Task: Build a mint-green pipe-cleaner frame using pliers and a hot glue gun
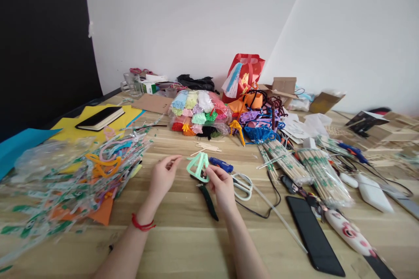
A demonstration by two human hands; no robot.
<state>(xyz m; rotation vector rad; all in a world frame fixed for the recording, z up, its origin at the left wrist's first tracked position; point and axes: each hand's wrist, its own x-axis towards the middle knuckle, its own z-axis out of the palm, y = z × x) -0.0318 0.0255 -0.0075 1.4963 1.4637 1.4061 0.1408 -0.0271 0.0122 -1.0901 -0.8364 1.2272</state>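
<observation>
My right hand [221, 185] pinches the lower right edge of a mint-green bent pipe-cleaner shape [193, 168], a rounded triangular frame with bars across it. My left hand [165, 176] is just left of the shape, thumb and fingertips pressed together. What those fingertips hold, if anything, is too small to make out. Below the shape lie pliers with dark handles [208, 202], their head partly hidden. Behind my right hand rests a blue glue gun [221, 165], partly covered. White-handled scissors [242, 186] lie right of my right hand.
Plastic wrappers [75, 192] pile up at left. A bag of coloured pipe cleaners [199, 113] lies behind my hands, with loose wooden sticks [207, 147] before it. At right are bagged sticks [324, 176], a black phone [314, 235] and a black cord [262, 216].
</observation>
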